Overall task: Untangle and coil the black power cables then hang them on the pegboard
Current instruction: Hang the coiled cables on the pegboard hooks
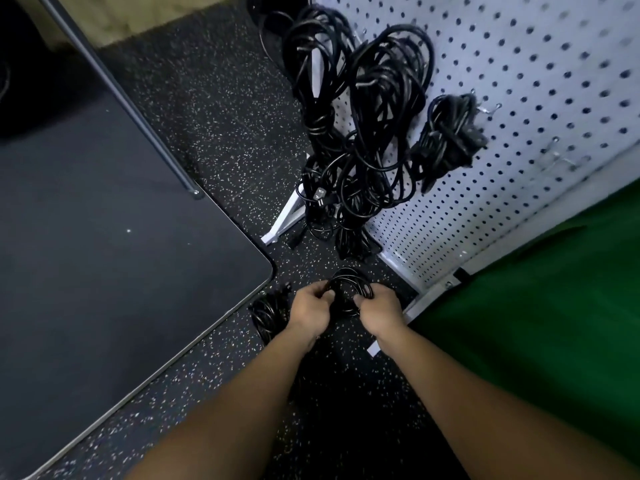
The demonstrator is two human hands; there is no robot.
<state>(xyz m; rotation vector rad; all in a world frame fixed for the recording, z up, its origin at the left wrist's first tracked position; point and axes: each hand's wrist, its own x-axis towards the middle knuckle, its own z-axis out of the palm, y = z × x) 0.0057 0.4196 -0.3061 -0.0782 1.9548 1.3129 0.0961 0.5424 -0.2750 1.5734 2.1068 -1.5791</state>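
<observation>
Both my hands, left [309,307] and right [380,310], grip one coiled black cable [349,289] above the floor [221,109]; far right, hung coils [388,109] on the pegboard [540,64].

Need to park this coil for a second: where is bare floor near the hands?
Bare speckled floor lies between the dark table and the pegboard. Crowded: hanging cables trail to the pegboard's foot, and another cable bundle lies beside the left hand.
</observation>
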